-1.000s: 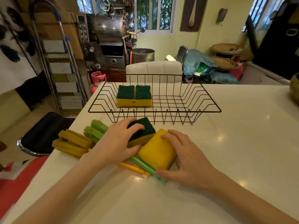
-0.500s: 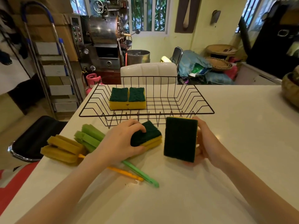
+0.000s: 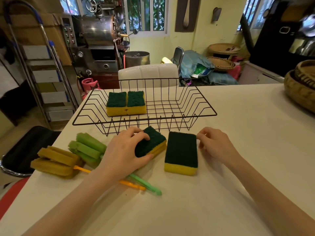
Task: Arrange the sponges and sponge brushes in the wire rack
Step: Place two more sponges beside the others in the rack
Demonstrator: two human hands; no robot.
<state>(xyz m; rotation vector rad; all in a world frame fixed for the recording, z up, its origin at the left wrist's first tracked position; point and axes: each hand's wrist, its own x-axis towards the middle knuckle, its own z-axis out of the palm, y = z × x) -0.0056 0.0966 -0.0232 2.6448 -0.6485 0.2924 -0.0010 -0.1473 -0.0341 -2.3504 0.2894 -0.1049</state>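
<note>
A black wire rack (image 3: 202,106) stands on the white table (image 3: 247,150), with two yellow-and-green sponges (image 3: 126,103) side by side in its left part. In front of the rack, my left hand (image 3: 122,154) grips a third sponge (image 3: 153,142), green side up. A fourth sponge (image 3: 181,153) lies flat, green side up, to its right. My right hand (image 3: 214,143) hovers just right of that sponge, fingers apart, holding nothing. A green sponge brush (image 3: 87,147) and a yellow sponge brush (image 3: 54,160) lie at the left, their handles running under my left wrist.
A woven basket (image 3: 301,86) sits at the table's far right edge. A white chair back (image 3: 148,74) stands behind the rack. A black stool (image 3: 22,150) is off the table's left edge, and a stepladder (image 3: 39,65) stands beyond it.
My right hand turned the yellow-side-up sponge over, set it flat with the green side up, and let go. My left hand stayed on its sponge.
</note>
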